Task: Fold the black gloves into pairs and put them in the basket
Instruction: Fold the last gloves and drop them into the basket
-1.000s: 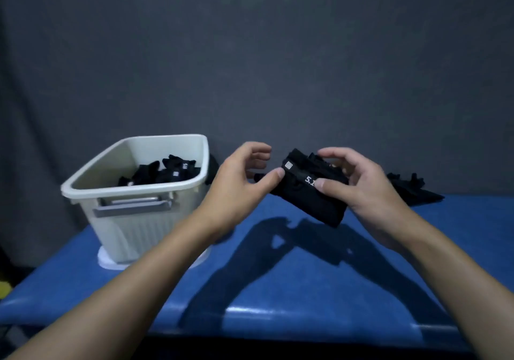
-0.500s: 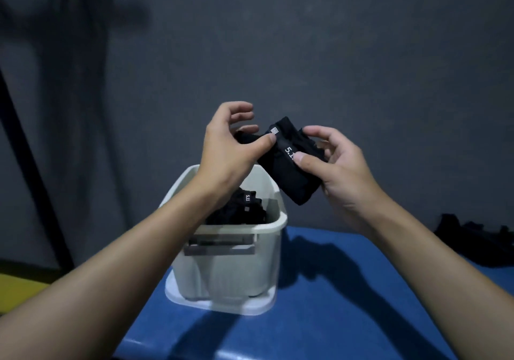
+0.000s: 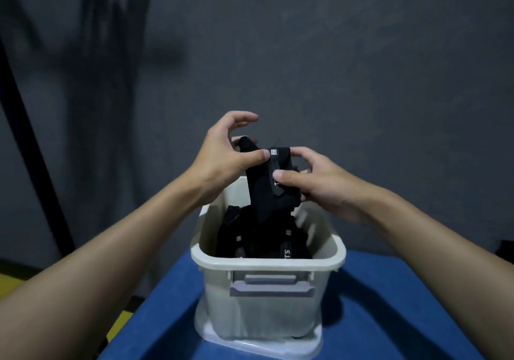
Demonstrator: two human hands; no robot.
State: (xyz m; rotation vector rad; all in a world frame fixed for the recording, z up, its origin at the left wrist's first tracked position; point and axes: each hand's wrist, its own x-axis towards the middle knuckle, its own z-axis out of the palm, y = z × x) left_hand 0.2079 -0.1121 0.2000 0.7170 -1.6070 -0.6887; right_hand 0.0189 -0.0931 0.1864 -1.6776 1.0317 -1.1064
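Note:
A folded pair of black gloves [image 3: 267,190] hangs over the open top of the cream basket [image 3: 267,259]. My left hand [image 3: 225,154] pinches the pair's upper edge with thumb and lower fingers, the index finger raised. My right hand [image 3: 317,184] grips its right side, thumb on the front. Several folded black gloves [image 3: 264,243] with white lettering lie inside the basket.
The basket stands on a blue table [image 3: 389,318] and has a grey handle [image 3: 271,284] on its near side. A dark grey wall [image 3: 333,53] is behind. A dark shape [image 3: 506,251] shows at the table's far right edge. A black pole [image 3: 30,142] leans at left.
Both hands carried the folded pair left from above the table to over the basket and lowered it toward the opening. The view swung left, so the loose gloves on the table left the frame.

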